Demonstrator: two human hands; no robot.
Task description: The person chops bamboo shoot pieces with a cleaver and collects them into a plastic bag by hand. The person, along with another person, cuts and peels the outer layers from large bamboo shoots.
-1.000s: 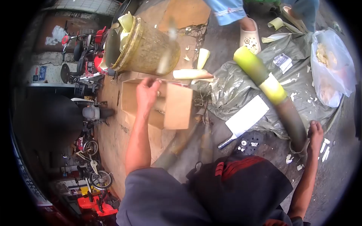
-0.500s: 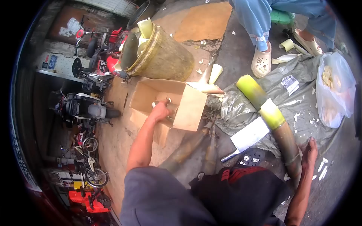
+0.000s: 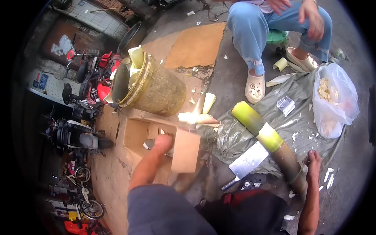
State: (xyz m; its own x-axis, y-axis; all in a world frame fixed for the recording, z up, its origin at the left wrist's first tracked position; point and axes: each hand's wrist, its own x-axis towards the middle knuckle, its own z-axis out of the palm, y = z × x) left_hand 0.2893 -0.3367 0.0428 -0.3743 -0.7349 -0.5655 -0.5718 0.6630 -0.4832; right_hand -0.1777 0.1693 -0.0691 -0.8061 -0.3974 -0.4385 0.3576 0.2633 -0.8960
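Note:
My left hand (image 3: pixel 163 143) reaches into an open cardboard box (image 3: pixel 186 150), its fingers closed. A small pale tip shows above the fist and a dark, pale-edged piece lies beside it; what the fingers hold is hidden. My right hand (image 3: pixel 313 159) is low beside a long bamboo shoot (image 3: pixel 288 160), its fingers curled and nothing visible in them. The shoot is yellow-green at its far end, brown towards me, with a pale peeled patch between. Against its left side lies a cleaver (image 3: pixel 249 159), blade flat, handle pointing towards me.
A large dirty bucket (image 3: pixel 160 86) of pale husks stands beyond the box. Grey plastic sheeting (image 3: pixel 274 105) lies under the shoot, with a white plastic bag (image 3: pixel 337 105) of scraps. Opposite sits a person in jeans (image 3: pixel 248 37). Motorbikes (image 3: pixel 78 135) are parked at left.
The view has shifted, so the scene sits lower and further left. My left hand stays inside the box, now more tightly closed. My right hand's fingers are more curled. The seated person's hands have come into view.

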